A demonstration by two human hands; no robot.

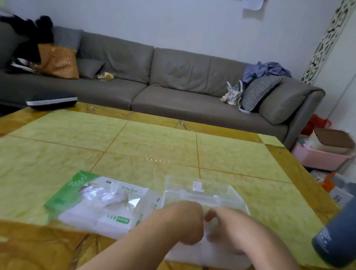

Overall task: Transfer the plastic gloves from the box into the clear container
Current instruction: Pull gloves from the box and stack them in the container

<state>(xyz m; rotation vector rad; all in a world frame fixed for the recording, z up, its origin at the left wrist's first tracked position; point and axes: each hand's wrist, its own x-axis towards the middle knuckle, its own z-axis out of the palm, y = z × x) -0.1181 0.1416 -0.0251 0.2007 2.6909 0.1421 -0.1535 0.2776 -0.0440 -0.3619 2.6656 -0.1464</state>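
A person's left hand and right hand meet knuckle to knuckle over the clear container at the near edge of the desk. Both hands have their fingers curled downward into the container's open top; whether they grip anything there cannot be told, as the fingertips are hidden and the frame is blurred. A white mass, possibly gloves, shows through the container's near wall below the hands. The container's lid stands tilted up behind them. Just left of the container, touching it or nearly so, lies the green-and-white box, flat on the desk, with crumpled plastic gloves bunched at its torn top. A dark grey cup leans at the right edge of view. Beyond the desk runs a grey sofa strewn with cushions, bags and clothes.
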